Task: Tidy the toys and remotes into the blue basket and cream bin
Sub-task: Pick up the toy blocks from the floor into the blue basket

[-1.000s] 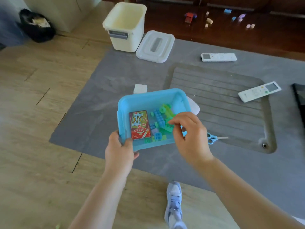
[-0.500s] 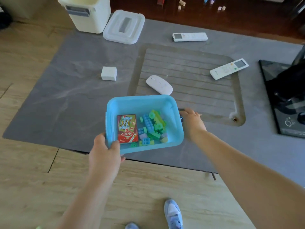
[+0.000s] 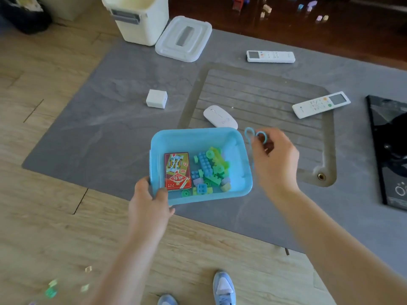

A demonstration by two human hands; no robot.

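Observation:
My left hand [image 3: 150,200] grips the near left corner of the blue basket [image 3: 240,190], held above the grey table's front edge. Inside lie a red card pack [image 3: 177,171] and several green and blue building blocks [image 3: 209,170]. Just right of the basket, my right hand [image 3: 274,159] holds small blue-handled scissors [image 3: 255,136], handles up. Two white remotes lie on the table, one at the back [image 3: 270,56], one at the right [image 3: 321,104]. The cream bin [image 3: 136,18] stands open at the table's far left.
The bin's white lid [image 3: 184,38] lies beside it. A white mouse [image 3: 220,117] and a white cube [image 3: 156,98] sit on the grey table [image 3: 110,128]. A black appliance [image 3: 389,150] is at the right edge. Small toys [image 3: 266,8] lie scattered on the dark floor beyond.
My right hand left the basket, reached to the table right of it and has lifted the blue scissors. The basket stays in my left hand.

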